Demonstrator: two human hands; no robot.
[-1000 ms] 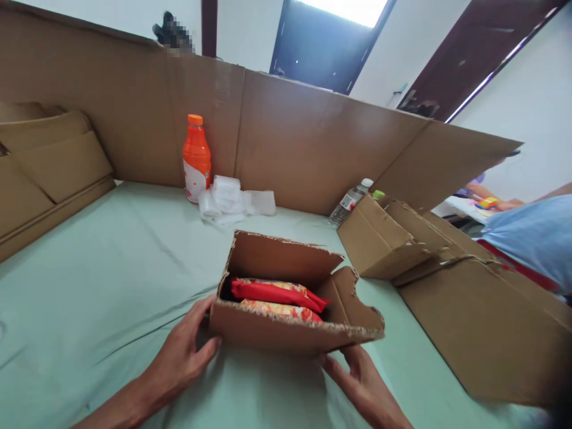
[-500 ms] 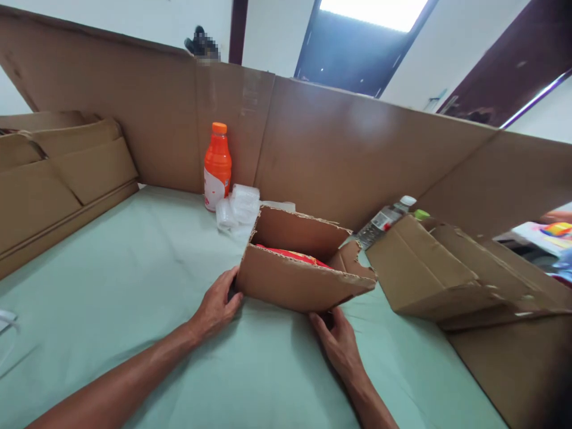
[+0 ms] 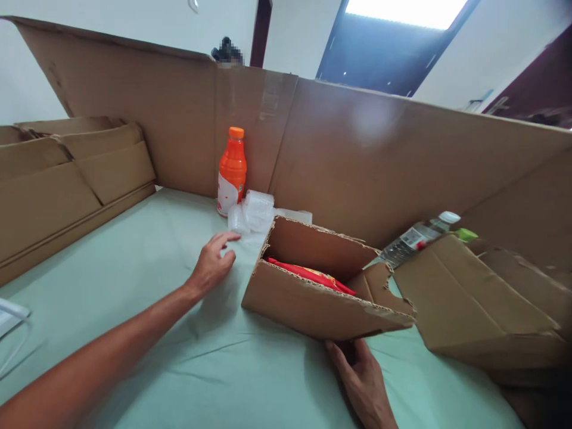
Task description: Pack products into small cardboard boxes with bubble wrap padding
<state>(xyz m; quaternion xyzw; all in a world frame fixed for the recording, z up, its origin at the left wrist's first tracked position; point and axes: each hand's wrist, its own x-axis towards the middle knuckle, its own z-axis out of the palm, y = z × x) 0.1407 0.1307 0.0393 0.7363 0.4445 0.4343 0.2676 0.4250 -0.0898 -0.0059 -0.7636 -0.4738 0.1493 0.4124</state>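
An open-topped cardboard box with ragged cut edges sits in the middle of the cloth. Inside it lies a red packet, only its upper part showing. My right hand is at the box's lower front edge, thumb and fingers against it, the fingertips partly hidden. My left hand hovers left of the box, touching nothing, with its fingers apart. Just beyond those fingers is a clear crinkled plastic bundle, which looks like bubble wrap. Behind that stands an orange bottle with a white label.
Tall cardboard panels wall off the back. Folded cardboard stands at left, and another carton at right. A clear bottle leans behind that carton beside a green cap. A white object with a cord lies at far left.
My left hand has let go of the box's left corner and moved forward toward the plastic bundle. My right hand stays at the box's lower edge. The view has shifted left.
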